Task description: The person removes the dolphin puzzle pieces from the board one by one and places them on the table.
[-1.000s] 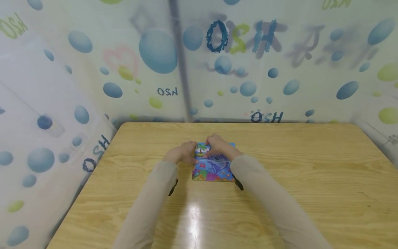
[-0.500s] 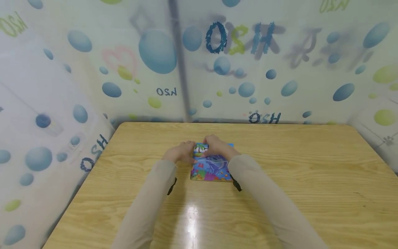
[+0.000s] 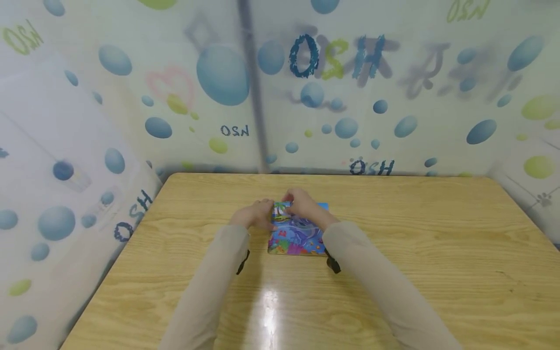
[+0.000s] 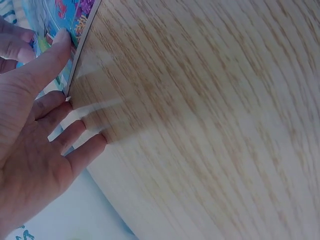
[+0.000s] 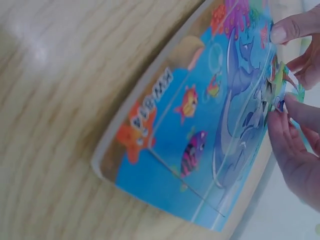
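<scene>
A flat jigsaw puzzle board [image 3: 297, 238] with a dolphin and sea-life picture lies on the table. My left hand [image 3: 254, 214] is at its left edge; in the left wrist view the thumb [image 4: 55, 52] lies on the picture and the other fingers stay by the side. My right hand [image 3: 306, 204] reaches over the far part of the board. In the right wrist view its thumb and fingers pinch a puzzle piece [image 5: 281, 75] with green and yellow print, tilted up from the board. The hands partly hide the piece.
The wooden table [image 3: 415, 243] extends around the board on all sides. Behind it hangs a pale curtain [image 3: 345, 102] with blue and green dots and letters. A bright reflection shows on the near tabletop.
The right hand has shifted slightly left over the board, and its thumb has drawn closer to its fingers near the palm-tree corner. The left hand stays at the left edge.
</scene>
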Action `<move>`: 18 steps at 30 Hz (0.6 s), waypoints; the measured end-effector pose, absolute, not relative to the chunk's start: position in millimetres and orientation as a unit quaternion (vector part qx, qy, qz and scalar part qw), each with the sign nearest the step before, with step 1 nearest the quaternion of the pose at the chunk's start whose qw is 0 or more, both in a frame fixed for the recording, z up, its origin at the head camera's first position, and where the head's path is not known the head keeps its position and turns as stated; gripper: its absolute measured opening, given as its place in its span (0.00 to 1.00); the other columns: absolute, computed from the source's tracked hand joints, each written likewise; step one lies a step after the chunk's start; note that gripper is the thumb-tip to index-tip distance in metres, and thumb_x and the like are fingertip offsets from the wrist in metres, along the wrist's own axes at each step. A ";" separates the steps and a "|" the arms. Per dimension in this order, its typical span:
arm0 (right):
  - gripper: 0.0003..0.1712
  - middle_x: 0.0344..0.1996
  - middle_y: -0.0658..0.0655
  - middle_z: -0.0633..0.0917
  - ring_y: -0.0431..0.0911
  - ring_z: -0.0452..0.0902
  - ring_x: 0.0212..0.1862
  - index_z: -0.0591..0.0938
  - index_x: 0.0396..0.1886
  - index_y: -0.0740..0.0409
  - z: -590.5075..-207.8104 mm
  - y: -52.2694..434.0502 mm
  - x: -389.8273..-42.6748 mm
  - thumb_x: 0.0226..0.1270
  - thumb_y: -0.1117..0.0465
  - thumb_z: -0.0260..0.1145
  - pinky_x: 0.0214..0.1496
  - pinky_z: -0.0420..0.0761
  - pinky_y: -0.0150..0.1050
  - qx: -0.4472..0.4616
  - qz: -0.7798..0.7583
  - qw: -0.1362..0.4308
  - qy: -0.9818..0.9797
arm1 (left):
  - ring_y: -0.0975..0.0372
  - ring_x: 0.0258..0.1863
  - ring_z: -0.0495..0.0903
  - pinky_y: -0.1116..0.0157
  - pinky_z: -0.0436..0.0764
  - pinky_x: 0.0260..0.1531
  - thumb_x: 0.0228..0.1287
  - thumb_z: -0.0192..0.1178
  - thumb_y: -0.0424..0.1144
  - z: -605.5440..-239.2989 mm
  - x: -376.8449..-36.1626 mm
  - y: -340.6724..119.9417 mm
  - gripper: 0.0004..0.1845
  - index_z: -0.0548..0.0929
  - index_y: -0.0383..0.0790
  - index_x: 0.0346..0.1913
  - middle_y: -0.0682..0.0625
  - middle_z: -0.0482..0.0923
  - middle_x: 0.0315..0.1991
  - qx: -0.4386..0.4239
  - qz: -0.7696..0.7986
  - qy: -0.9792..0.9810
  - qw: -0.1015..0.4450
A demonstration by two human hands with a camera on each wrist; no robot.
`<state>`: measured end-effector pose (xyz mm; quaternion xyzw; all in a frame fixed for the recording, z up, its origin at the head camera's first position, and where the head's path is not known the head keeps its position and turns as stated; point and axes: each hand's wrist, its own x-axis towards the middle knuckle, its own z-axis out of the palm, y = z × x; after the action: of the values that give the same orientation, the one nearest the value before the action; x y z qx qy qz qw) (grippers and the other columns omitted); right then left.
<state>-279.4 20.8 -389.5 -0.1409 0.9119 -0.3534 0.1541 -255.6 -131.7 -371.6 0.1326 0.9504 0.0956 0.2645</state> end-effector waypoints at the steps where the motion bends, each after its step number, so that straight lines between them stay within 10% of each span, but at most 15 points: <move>1: 0.17 0.51 0.63 0.80 0.54 0.75 0.56 0.78 0.48 0.63 -389.6 21.5 -279.2 0.57 0.69 0.66 0.61 0.75 0.45 -0.138 -0.366 0.150 0.908 | 0.46 0.72 0.52 0.47 0.58 0.69 0.59 0.62 0.49 -371.5 -255.5 -131.5 0.42 0.55 0.35 0.70 0.41 0.54 0.72 0.132 0.096 0.950 0.266; 18: 0.17 0.41 0.63 0.80 0.44 0.81 0.32 0.78 0.49 0.68 -389.9 50.5 -275.8 0.58 0.70 0.65 0.38 0.84 0.33 -0.082 -0.473 0.164 0.862 | 0.45 0.70 0.55 0.46 0.59 0.68 0.58 0.64 0.47 -377.1 -258.0 -130.9 0.38 0.60 0.38 0.67 0.40 0.58 0.69 0.134 0.119 0.950 0.256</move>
<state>-275.8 50.5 -389.9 -0.0824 0.8617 -0.4729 0.1643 -258.0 -130.9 -377.1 0.1338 0.9500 0.1190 0.2556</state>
